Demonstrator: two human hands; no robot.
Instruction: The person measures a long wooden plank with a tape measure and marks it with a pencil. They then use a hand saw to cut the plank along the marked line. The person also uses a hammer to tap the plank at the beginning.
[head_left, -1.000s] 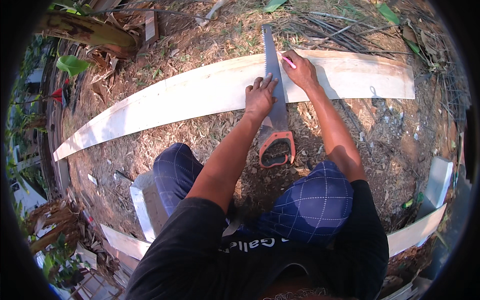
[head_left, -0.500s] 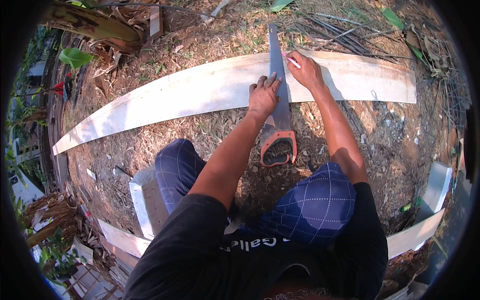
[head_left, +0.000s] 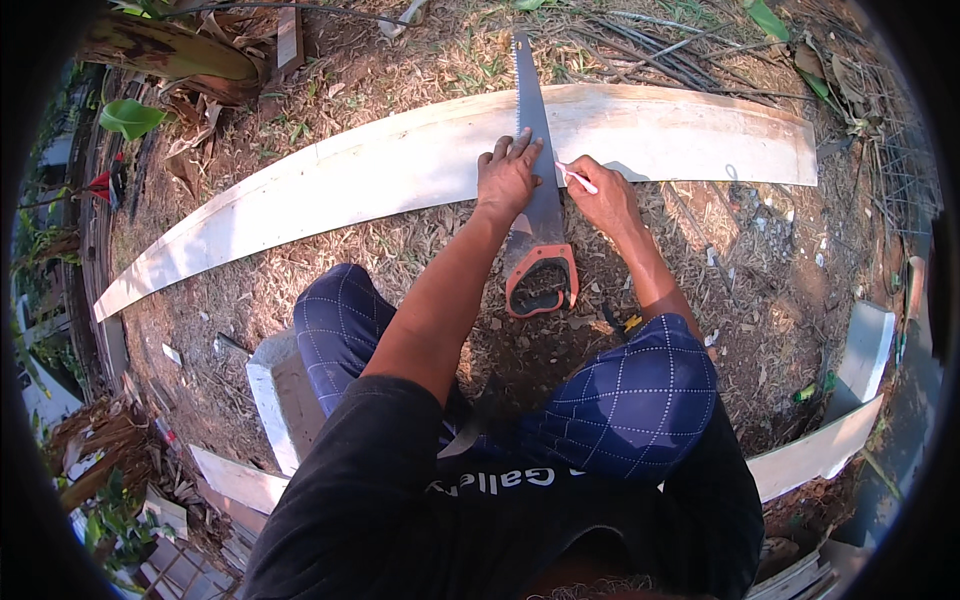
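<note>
A long pale board (head_left: 350,170) lies across the ground, with a handsaw (head_left: 536,110) laid flat across it. The saw's toothed edge faces left and its orange-and-black handle is toward me. My left hand (head_left: 508,175) presses on the blade near the board's near edge, fingers spread and stretched out. My right hand (head_left: 604,200) is just right of the blade, closed around a slim white-and-pink pen (head_left: 580,181). The pen's tip is beside the blade's right edge, near the board's near edge.
A banana-like trunk (head_left: 165,55) lies at the far left. Thin rods and sticks (head_left: 670,55) are heaped beyond the board. A pale block (head_left: 280,390) stands by my left knee. Another pale strip (head_left: 815,450) lies at the near right.
My right hand has drawn the pen toward me along the blade's right edge, from near the board's far edge to its near edge. My left hand stays on the saw.
</note>
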